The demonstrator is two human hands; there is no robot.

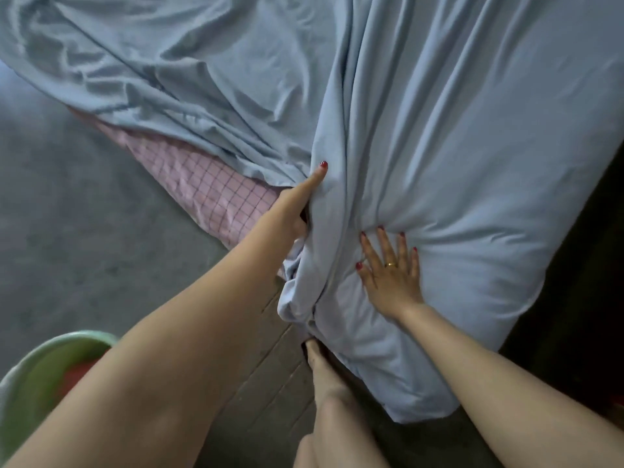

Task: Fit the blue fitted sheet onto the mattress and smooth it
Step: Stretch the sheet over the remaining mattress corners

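Observation:
The blue fitted sheet (456, 140) covers most of the mattress, lying in long folds and wrinkles. At the left side the mattress's pink checked cover (209, 187) shows below the sheet's loose edge. My left hand (297, 207) grips a bunched fold of the sheet near the mattress's near corner, with the thumb stretched along the cloth. My right hand (391, 268) lies flat with fingers spread on the sheet, pressing it down just right of that fold. Below my left hand a gathered clump of sheet hangs over the corner.
Grey concrete floor (67, 214) lies left of the bed. A green plastic basin (40, 376) with something red inside stands at the lower left. My bare leg and foot (324, 373) are at the mattress's near corner. Dark space runs along the right side.

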